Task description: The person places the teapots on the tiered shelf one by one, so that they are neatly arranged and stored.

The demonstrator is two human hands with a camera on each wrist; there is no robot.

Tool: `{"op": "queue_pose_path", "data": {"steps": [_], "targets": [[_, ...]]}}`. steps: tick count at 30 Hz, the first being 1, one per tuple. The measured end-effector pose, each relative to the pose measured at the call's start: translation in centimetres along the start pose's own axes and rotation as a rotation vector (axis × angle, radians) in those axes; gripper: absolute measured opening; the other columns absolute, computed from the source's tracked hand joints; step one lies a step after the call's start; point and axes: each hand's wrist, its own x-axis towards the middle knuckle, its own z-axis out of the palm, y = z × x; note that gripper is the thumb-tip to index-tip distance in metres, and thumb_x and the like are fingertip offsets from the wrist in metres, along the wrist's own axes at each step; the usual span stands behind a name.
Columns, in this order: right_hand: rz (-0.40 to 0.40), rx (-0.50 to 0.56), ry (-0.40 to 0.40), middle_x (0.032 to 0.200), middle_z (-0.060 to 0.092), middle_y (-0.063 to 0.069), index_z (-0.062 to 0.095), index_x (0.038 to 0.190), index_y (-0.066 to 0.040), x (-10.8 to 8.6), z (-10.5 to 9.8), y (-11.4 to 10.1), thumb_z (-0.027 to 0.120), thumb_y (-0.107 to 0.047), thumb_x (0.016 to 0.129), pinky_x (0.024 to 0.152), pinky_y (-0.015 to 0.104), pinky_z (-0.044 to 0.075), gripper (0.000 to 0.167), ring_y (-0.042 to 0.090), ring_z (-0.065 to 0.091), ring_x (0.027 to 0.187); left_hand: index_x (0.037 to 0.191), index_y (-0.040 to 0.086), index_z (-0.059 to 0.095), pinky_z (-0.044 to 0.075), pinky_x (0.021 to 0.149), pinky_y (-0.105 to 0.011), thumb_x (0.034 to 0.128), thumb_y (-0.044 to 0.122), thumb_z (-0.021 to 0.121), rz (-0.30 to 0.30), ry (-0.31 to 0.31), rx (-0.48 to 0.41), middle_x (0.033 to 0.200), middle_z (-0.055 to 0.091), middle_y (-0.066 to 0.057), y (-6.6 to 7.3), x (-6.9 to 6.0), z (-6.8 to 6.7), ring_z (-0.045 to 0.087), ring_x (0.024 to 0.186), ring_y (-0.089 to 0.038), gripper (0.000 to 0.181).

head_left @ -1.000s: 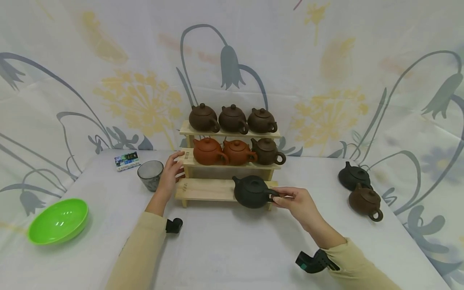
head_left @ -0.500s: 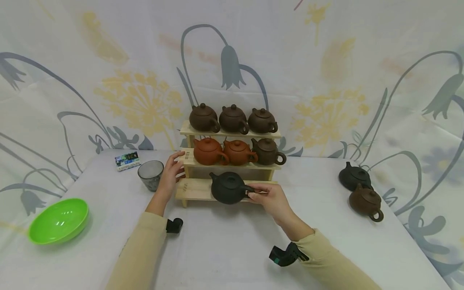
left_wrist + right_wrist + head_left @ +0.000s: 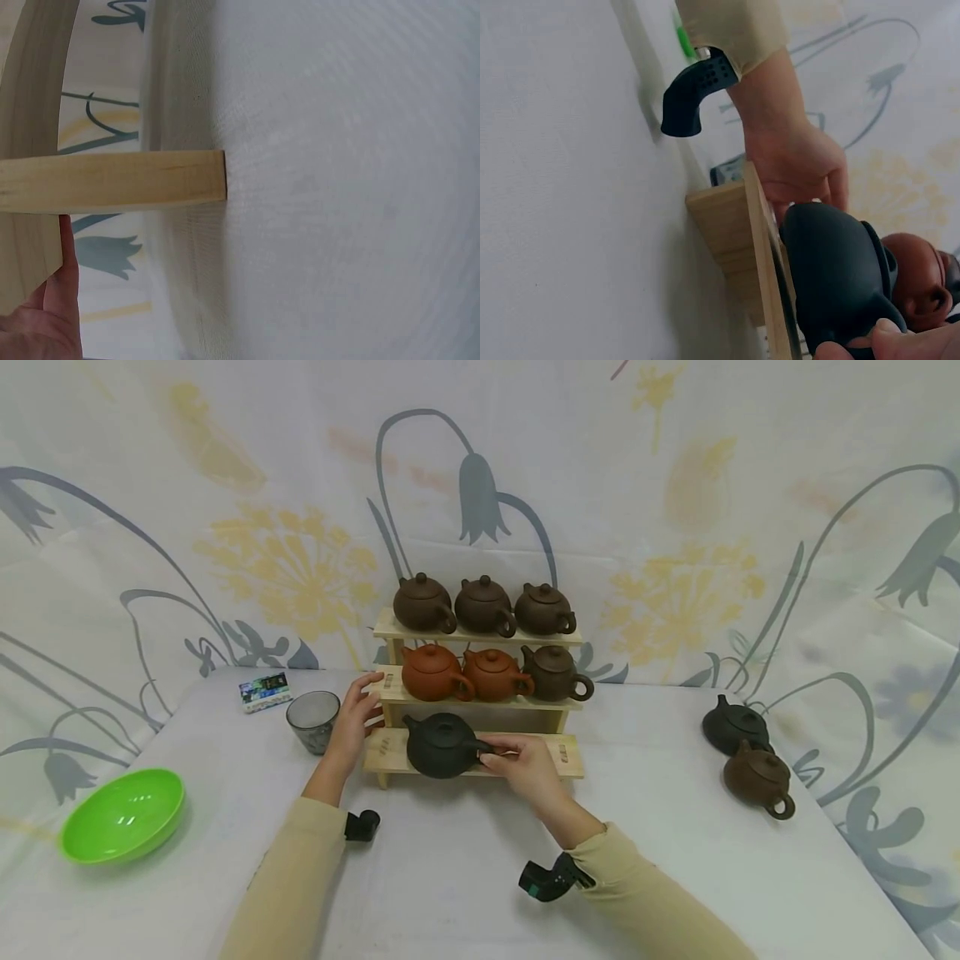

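My right hand (image 3: 531, 768) pinches the handle of a black teapot (image 3: 441, 747). The teapot is over the left-middle part of the bottom shelf of a three-tier wooden display rack (image 3: 566, 756), spout to the left. Whether its base touches the shelf, I cannot tell. In the right wrist view the black teapot (image 3: 836, 274) hides part of the rack. My left hand (image 3: 351, 722) grips the left end of the rack's middle shelf. Two orange teapots, including the left one (image 3: 431, 675), and a dark brown teapot (image 3: 551, 672) fill the middle shelf; three brown teapots, one central (image 3: 482, 607), line the top.
A grey glass cup (image 3: 312, 718) stands beside my left hand, with a small patterned box (image 3: 265, 692) behind it. A green bowl (image 3: 123, 818) is at the far left. At the right edge sit another black teapot (image 3: 733, 728) and a brown teapot (image 3: 756, 777).
My right hand has carried the black teapot leftward along the bottom shelf, uncovering the shelf's right end. My left hand has stayed on the rack.
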Motion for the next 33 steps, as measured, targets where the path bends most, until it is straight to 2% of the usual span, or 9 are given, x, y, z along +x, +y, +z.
{"op": "queue_pose_path", "data": {"steps": [4, 10, 18, 25, 33], "targets": [[-0.018, 0.028, -0.009, 0.091, 0.063, 0.02, 0.064, 0.107, 0.012, 0.3, 0.7, 0.1, 0.062, 0.015, 0.08, 0.067, 0.029, 0.053, 0.027, 0.024, 0.065, 0.076, 0.143, 0.01, 0.03, 0.031, 0.098, -0.048, 0.1019, 0.022, 0.031, 0.001, 0.003, 0.002, 0.132, 0.034, -0.02, 0.0, 0.0, 0.0, 0.04, 0.119, -0.037, 0.043], [-0.064, 0.07, -0.009, 0.094, 0.063, 0.025, 0.064, 0.105, 0.015, 0.5, 1.5, 0.1, 0.061, 0.019, 0.078, 0.068, 0.033, 0.053, 0.027, 0.029, 0.066, 0.076, 0.143, 0.01, 0.03, 0.032, 0.097, -0.046, 0.1019, 0.023, 0.031, -0.006, 0.008, 0.008, 0.132, 0.035, -0.019, 0.0, 0.1, 0.1, 0.041, 0.119, -0.037, 0.043], [-0.09, 0.049, -0.007, 0.099, 0.063, 0.024, 0.065, 0.104, 0.012, 0.5, 1.8, 0.5, 0.064, 0.016, 0.078, 0.068, 0.03, 0.053, 0.027, 0.025, 0.066, 0.077, 0.143, 0.011, 0.029, 0.031, 0.098, -0.047, 0.1022, 0.023, 0.031, -0.008, 0.005, 0.006, 0.134, 0.034, -0.02, 0.0, 0.0, 0.0, 0.04, 0.121, -0.038, 0.043], [-0.045, 0.072, -0.026, 0.108, 0.064, 0.018, 0.066, 0.11, 0.007, -0.2, 0.4, 0.8, 0.069, 0.005, 0.079, 0.075, 0.03, 0.051, 0.031, 0.023, 0.066, 0.088, 0.143, 0.011, 0.029, 0.03, 0.099, -0.047, 0.1022, 0.023, 0.031, -0.006, 0.005, 0.005, 0.135, 0.034, -0.02, 0.0, 0.1, 0.1, 0.04, 0.121, -0.038, 0.043], [-0.038, 0.101, 0.035, 0.109, 0.062, 0.024, 0.062, 0.109, 0.012, -1.1, -2.1, 1.2, 0.069, 0.007, 0.078, 0.075, 0.027, 0.051, 0.033, 0.024, 0.065, 0.091, 0.143, 0.011, 0.029, 0.03, 0.099, -0.047, 0.1023, 0.022, 0.031, -0.003, 0.009, 0.0, 0.135, 0.034, -0.02, -0.1, 0.1, 0.1, 0.04, 0.12, -0.036, 0.043]]}}
